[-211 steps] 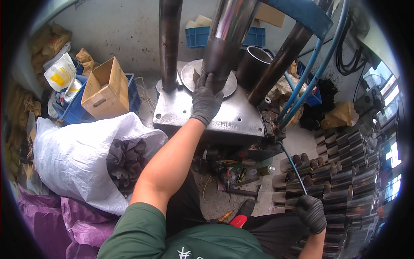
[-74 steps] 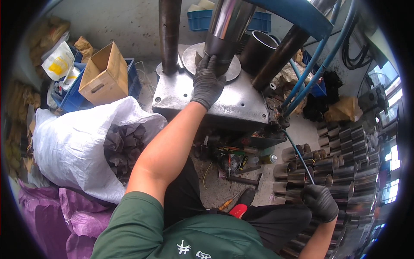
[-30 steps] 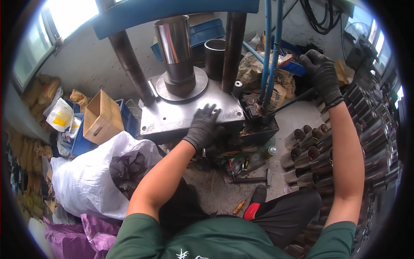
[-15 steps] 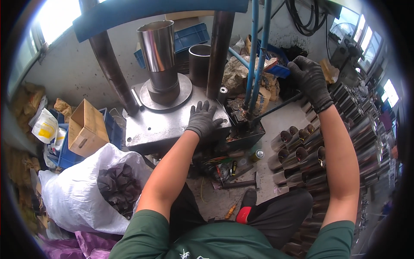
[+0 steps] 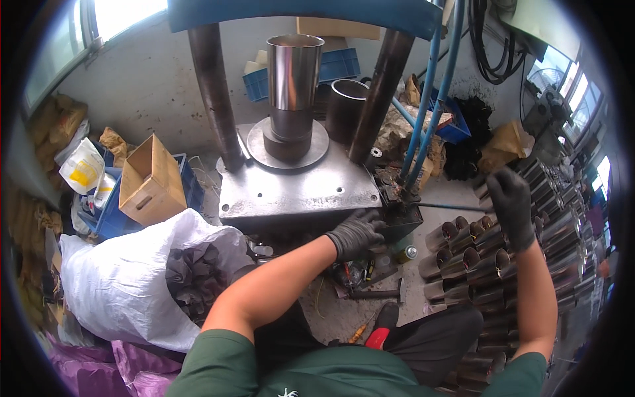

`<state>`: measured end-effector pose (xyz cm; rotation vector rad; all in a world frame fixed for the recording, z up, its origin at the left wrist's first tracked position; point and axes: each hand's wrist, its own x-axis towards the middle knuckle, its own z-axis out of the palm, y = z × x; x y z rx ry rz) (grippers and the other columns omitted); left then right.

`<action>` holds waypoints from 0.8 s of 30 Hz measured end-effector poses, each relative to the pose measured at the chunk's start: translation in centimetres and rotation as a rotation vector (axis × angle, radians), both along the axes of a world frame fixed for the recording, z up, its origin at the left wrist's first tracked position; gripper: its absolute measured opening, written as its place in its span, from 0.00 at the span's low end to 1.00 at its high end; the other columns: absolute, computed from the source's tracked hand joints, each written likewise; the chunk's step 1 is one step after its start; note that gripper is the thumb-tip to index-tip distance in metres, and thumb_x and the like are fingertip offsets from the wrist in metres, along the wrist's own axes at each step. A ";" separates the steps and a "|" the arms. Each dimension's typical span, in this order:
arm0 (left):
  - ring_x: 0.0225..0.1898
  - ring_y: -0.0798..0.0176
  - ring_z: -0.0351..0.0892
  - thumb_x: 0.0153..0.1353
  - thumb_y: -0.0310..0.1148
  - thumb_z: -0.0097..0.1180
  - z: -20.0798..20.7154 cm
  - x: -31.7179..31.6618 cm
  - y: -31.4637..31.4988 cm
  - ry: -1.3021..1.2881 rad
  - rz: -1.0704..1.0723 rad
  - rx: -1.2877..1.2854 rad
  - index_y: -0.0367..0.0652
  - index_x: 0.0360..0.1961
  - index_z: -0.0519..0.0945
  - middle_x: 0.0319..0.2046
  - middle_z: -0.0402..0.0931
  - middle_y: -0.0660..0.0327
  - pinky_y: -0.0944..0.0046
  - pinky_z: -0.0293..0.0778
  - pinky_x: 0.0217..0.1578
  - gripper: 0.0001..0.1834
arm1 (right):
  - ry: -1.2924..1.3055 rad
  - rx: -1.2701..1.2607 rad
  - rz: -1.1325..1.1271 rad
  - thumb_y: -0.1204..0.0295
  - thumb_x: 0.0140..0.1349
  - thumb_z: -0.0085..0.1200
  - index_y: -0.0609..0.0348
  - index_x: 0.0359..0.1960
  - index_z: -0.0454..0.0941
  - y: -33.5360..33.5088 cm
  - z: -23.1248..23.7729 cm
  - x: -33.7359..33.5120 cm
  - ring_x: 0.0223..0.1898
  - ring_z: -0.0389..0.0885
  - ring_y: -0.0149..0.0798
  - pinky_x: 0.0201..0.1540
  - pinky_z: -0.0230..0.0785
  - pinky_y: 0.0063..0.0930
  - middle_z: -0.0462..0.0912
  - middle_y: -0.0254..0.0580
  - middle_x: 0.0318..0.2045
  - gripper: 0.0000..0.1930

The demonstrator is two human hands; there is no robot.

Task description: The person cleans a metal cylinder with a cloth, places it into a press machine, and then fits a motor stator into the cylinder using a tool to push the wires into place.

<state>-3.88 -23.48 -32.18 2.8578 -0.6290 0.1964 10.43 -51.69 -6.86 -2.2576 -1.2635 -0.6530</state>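
Observation:
My left hand (image 5: 357,235) wears a dark glove. It is at the front edge of the press's metal base plate (image 5: 297,196), close to the right corner, with its fingers stretched out and nothing held. Out to the right, my gloved right hand (image 5: 511,206) is curled at the outer end of a dark lever rod (image 5: 456,206); the hand partly hides the grip. A shiny metal cylinder (image 5: 294,73) stands upright on a dark stepped base (image 5: 288,142), which sits on a round disc (image 5: 317,152) on the plate.
Two dark columns (image 5: 215,92) and blue pipes (image 5: 430,106) rise around the plate. Many metal tubes (image 5: 463,261) lie stacked at right. A white sack (image 5: 119,291) of dark scraps and a cardboard box (image 5: 152,185) are at left. A hammer (image 5: 377,294) lies on the floor.
My right hand has come down with the lever's outer end and its fingers have curled. My left hand has slid off the plate's top to its front edge. The view has shifted.

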 end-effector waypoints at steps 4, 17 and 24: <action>0.65 0.49 0.74 0.62 0.47 0.64 2.1 0.3 -0.6 -0.046 0.015 -0.121 0.50 0.46 0.88 0.58 0.79 0.55 0.46 0.69 0.65 0.17 | 0.082 -0.264 -0.083 0.70 0.62 0.63 0.60 0.33 0.80 -4.7 -3.2 -4.7 0.31 0.82 0.52 0.38 0.75 0.42 0.82 0.49 0.28 0.07; 0.48 0.52 0.85 0.69 0.40 0.66 1.8 5.7 5.9 -0.428 0.619 -1.327 0.37 0.53 0.82 0.44 0.85 0.52 0.56 0.79 0.51 0.19 | -0.373 -0.021 0.662 0.66 0.63 0.65 0.52 0.51 0.84 30.8 4.0 -4.2 0.43 0.86 0.50 0.46 0.78 0.46 0.86 0.46 0.39 0.16; 0.51 0.50 0.84 0.74 0.43 0.57 -1.1 9.3 14.1 -0.316 0.361 -2.479 0.47 0.62 0.76 0.53 0.82 0.58 0.45 0.79 0.50 0.20 | -0.195 -0.532 0.340 0.43 0.67 0.49 0.45 0.63 0.81 48.5 7.0 0.5 0.66 0.78 0.53 0.71 0.67 0.49 0.82 0.51 0.63 0.31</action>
